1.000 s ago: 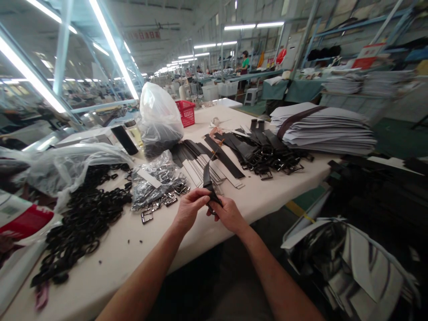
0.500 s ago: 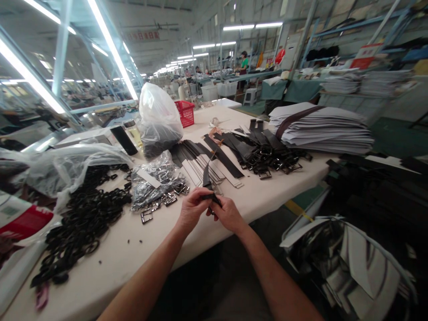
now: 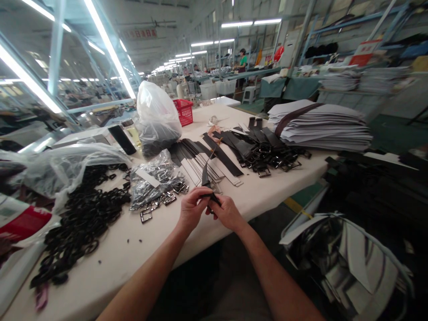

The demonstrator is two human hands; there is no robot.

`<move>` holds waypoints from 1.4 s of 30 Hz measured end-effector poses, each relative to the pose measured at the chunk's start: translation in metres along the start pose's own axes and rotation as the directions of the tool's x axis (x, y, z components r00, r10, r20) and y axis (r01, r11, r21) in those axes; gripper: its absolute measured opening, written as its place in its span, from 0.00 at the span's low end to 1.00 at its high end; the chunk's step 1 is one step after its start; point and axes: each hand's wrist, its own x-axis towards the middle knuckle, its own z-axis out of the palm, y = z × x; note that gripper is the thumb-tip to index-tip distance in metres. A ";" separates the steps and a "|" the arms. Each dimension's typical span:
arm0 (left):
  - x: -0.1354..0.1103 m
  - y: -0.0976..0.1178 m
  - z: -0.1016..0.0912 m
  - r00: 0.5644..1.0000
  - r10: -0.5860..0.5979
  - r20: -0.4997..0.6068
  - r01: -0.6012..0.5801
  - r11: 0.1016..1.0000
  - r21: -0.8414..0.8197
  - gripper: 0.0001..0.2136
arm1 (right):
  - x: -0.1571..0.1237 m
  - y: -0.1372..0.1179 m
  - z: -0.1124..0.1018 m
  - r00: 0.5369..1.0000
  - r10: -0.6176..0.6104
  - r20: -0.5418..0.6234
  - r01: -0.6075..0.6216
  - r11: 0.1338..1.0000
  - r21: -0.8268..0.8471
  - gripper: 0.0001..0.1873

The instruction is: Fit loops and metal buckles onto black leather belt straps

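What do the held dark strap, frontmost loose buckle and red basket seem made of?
Dark strap: likely leather or imitation leather, smooth, softly sheened, bending in a curve. Loose buckle: probably metal, dark and glossy, with bright glints. Red basket: apparently moulded plastic, evenly coloured, with lattice walls.

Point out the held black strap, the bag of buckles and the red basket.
Black strap (image 3: 205, 175), head view: its exposed upper stretch.
Bag of buckles (image 3: 165, 173), head view: clear plastic near its middle.
Red basket (image 3: 186, 116), head view: its near side wall.

Near-bare tabletop (image 3: 117, 265) front-left, buckle bag (image 3: 162, 167) blocking behind, bin (image 3: 396, 264) perhaps crowding right
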 end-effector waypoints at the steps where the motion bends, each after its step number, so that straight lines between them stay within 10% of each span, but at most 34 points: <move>1: 0.001 0.001 -0.001 0.999 0.041 0.017 -0.043 0.997 0.070 0.06 | 0.000 0.000 0.000 1.000 0.004 0.000 -0.004 1.000 0.010 0.19; 5: 0.001 0.008 -0.005 0.997 0.010 0.072 -0.019 0.992 0.122 0.08 | 0.000 -0.001 -0.002 0.999 0.035 0.002 -0.035 0.998 0.057 0.21; 14: 0.000 0.005 -0.005 0.939 -0.328 0.100 0.342 0.880 -0.329 0.11 | 0.000 0.000 -0.001 0.998 0.057 0.029 -0.059 0.995 0.074 0.21; 22: 0.002 0.010 -0.008 0.938 -0.338 0.075 0.346 0.911 -0.223 0.12 | 0.000 -0.001 -0.002 0.997 0.063 0.041 -0.065 0.997 0.045 0.19; 33: 0.008 0.017 -0.018 0.986 -0.080 0.148 0.010 0.906 0.424 0.06 | -0.002 -0.011 -0.003 0.995 0.061 0.077 -0.063 0.998 0.023 0.12; 42: 0.005 0.022 -0.026 0.968 -0.010 0.250 -0.092 0.914 0.396 0.07 | -0.004 -0.009 -0.001 0.999 0.018 0.042 -0.018 1.000 0.001 0.23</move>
